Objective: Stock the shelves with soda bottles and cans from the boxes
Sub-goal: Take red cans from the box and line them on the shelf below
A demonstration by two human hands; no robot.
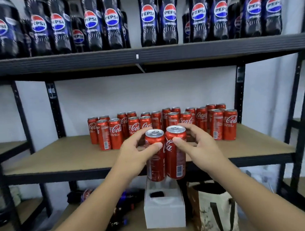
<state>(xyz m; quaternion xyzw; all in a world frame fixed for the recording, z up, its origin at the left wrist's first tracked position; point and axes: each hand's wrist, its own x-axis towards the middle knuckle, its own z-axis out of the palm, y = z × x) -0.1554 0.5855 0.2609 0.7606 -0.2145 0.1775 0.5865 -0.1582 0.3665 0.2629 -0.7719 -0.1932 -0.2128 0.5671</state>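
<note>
My left hand [134, 152] grips a tall red Coca-Cola can [155, 167], and my right hand [198, 144] grips a second red can [176, 160] right beside it. Both cans are upright, side by side and touching, held in the air in front of the middle shelf's [61, 158] front edge. Behind them, several red cans [166, 123] stand in rows at the back centre and right of that brown board. On the top shelf [91, 60] stands a row of large dark Pepsi bottles [149, 19].
Black metal posts [303, 106] frame the rack. On the bottom shelf lie a white box [164, 211], a cloth tote bag [214, 211] and a few dark bottles [121, 210]. The left part of the middle board is bare wood.
</note>
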